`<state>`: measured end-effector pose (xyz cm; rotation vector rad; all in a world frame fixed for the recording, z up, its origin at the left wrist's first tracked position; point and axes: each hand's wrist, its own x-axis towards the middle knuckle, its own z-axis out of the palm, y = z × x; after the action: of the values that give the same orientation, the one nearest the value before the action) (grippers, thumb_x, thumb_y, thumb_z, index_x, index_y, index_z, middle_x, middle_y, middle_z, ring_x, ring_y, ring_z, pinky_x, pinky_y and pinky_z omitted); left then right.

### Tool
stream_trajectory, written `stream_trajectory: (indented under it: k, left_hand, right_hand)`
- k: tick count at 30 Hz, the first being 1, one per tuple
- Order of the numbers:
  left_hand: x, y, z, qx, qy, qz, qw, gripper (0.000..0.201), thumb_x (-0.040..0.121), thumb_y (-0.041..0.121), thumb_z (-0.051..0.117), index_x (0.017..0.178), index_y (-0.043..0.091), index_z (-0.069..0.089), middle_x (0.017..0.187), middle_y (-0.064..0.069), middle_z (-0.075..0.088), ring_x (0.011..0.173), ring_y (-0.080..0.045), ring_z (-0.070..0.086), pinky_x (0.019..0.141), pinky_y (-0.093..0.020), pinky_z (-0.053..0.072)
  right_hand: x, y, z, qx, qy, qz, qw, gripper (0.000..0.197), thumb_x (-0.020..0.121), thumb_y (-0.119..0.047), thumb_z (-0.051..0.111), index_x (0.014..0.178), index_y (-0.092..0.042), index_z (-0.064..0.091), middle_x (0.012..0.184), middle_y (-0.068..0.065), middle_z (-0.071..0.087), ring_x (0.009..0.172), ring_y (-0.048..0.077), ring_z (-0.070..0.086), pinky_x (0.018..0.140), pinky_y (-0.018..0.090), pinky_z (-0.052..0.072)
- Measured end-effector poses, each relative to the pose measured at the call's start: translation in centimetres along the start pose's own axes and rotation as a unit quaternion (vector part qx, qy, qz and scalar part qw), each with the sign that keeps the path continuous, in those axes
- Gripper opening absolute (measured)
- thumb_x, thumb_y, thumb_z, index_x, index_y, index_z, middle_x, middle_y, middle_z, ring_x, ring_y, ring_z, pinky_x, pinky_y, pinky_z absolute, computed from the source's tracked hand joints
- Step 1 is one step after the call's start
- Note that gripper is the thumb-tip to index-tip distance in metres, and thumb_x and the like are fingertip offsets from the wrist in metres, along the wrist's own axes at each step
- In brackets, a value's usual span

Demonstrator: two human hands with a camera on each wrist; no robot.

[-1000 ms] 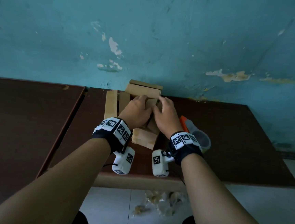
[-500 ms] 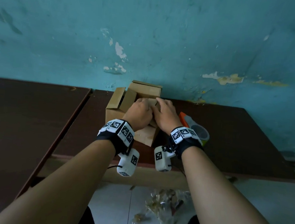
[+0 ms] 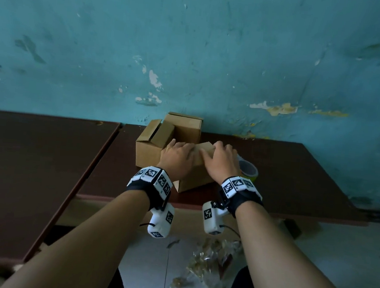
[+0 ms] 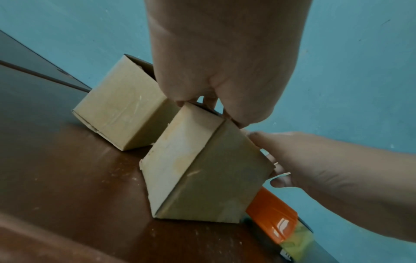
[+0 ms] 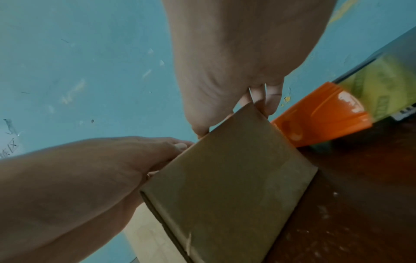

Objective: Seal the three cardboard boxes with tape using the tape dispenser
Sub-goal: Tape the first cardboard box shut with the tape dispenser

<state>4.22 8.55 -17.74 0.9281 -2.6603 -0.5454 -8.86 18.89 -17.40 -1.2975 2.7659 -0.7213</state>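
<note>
Three brown cardboard boxes stand on the dark table (image 3: 273, 174). The near box (image 3: 193, 178) (image 4: 202, 169) (image 5: 225, 186) sits turned corner-on, its top flaps folded down. My left hand (image 3: 178, 156) (image 4: 225, 71) and right hand (image 3: 219, 162) (image 5: 236, 71) both hold it, fingers curled over the top and thumbs at the side walls. Behind it to the left is a box with raised flaps (image 3: 148, 150) (image 4: 119, 110). A third box (image 3: 186, 129) stands by the wall. The orange tape dispenser (image 3: 248, 170) (image 4: 274, 218) (image 5: 319, 115) lies just right of the near box, partly hidden by my right hand.
A second dark table (image 3: 33, 164) adjoins on the left with a narrow gap between. The teal wall (image 3: 214, 65) rises right behind the boxes. Crumpled plastic wrappers (image 3: 210, 265) lie on the floor under the table's front edge.
The near box's flaps stood up between my hands a second ago and now lie folded down. Both hands have settled on its top. The head view has tilted and shifted.
</note>
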Motion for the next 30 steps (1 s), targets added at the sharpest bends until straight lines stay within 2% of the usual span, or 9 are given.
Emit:
stream_trajectory:
  k: [4, 8, 10, 13, 17, 22, 26, 30]
  left_hand:
    - [-0.5, 0.7, 0.5, 0.000, 0.006, 0.007, 1.000, 0.047, 0.114, 0.037, 0.036, 0.161, 0.031, 0.043, 0.171, -0.004, 0.035, 0.163, -0.035, 0.014, 0.128, -0.058, 0.021]
    - [-0.4, 0.9, 1.4, -0.032, -0.012, -0.004, 0.999, 0.050, 0.114, 0.046, 0.032, 0.164, 0.040, 0.034, 0.176, 0.005, 0.022, 0.164, -0.028, 0.004, 0.130, -0.058, 0.015]
    - [0.0, 0.6, 1.8, -0.044, -0.013, -0.005, 0.999, 0.053, 0.112, 0.053, 0.029, 0.163, 0.042, 0.034, 0.175, 0.006, 0.025, 0.163, -0.028, 0.007, 0.129, -0.058, 0.016]
    - [0.6, 0.0, 2.3, -0.036, -0.006, 0.002, 0.999, 0.073, 0.099, 0.068, 0.015, 0.163, 0.039, 0.035, 0.173, 0.003, 0.030, 0.162, -0.027, 0.013, 0.128, -0.057, 0.018]
    - [0.8, 0.0, 2.5, -0.015, -0.001, -0.015, 1.000, 0.061, 0.110, 0.057, 0.023, 0.165, 0.033, 0.031, 0.173, 0.001, 0.028, 0.162, -0.027, 0.010, 0.129, -0.056, 0.019]
    - [0.0, 1.0, 1.9, -0.002, -0.002, -0.031, 1.000, 0.053, 0.113, 0.051, 0.027, 0.163, 0.035, 0.032, 0.175, 0.000, 0.024, 0.164, -0.027, 0.002, 0.129, -0.058, 0.011]
    - [0.1, 1.3, 1.9, 0.025, 0.006, -0.044, 0.999, 0.050, 0.111, 0.051, 0.026, 0.158, 0.036, 0.039, 0.172, 0.005, 0.029, 0.164, -0.025, 0.005, 0.126, -0.069, -0.003]
    - [0.1, 1.4, 1.7, 0.027, -0.001, -0.049, 0.998, 0.050, 0.110, 0.053, 0.025, 0.155, 0.038, 0.040, 0.169, 0.008, 0.032, 0.164, -0.024, 0.008, 0.120, -0.079, -0.008]
  right_hand:
    - [-0.9, 0.5, -0.1, 0.024, 0.037, 0.010, 0.999, 0.045, 0.106, -0.051, 0.053, 0.124, -0.010, 0.057, 0.125, 0.019, 0.060, 0.118, 0.038, 0.055, 0.092, 0.047, 0.048]
    - [-1.8, 0.8, 0.1, 0.050, 0.074, 0.021, 0.996, 0.037, 0.106, -0.045, 0.055, 0.121, -0.011, 0.060, 0.121, 0.015, 0.062, 0.115, 0.036, 0.058, 0.079, 0.041, 0.047]
    - [-2.0, 1.0, 0.6, 0.073, 0.094, 0.027, 0.993, 0.033, 0.106, -0.042, 0.057, 0.118, -0.011, 0.063, 0.118, 0.014, 0.063, 0.113, 0.036, 0.060, 0.077, 0.038, 0.045]
    - [-2.2, 1.1, 1.2, 0.106, 0.114, 0.047, 0.987, 0.030, 0.104, -0.042, 0.060, 0.116, -0.014, 0.064, 0.118, 0.013, 0.062, 0.111, 0.035, 0.061, 0.079, 0.041, 0.052]
    - [-2.2, 1.0, 1.2, 0.104, 0.119, 0.066, 0.985, 0.029, 0.104, -0.043, 0.060, 0.117, -0.017, 0.064, 0.121, 0.011, 0.061, 0.111, 0.032, 0.060, 0.073, 0.039, 0.049]
    - [-2.2, 1.1, 1.2, 0.113, 0.119, 0.073, 0.984, 0.026, 0.103, -0.042, 0.062, 0.112, -0.018, 0.064, 0.116, 0.007, 0.060, 0.107, 0.029, 0.060, 0.069, 0.035, 0.043]
    - [-2.0, 1.0, 1.4, 0.120, 0.119, 0.082, 0.982, 0.025, 0.103, -0.043, 0.062, 0.110, -0.019, 0.062, 0.116, 0.006, 0.059, 0.105, 0.029, 0.061, 0.071, 0.038, 0.052]
    - [-2.0, 1.0, 1.6, 0.117, 0.120, 0.085, 0.982, 0.025, 0.103, -0.043, 0.062, 0.113, -0.020, 0.061, 0.118, 0.008, 0.059, 0.106, 0.031, 0.062, 0.075, 0.045, 0.059]
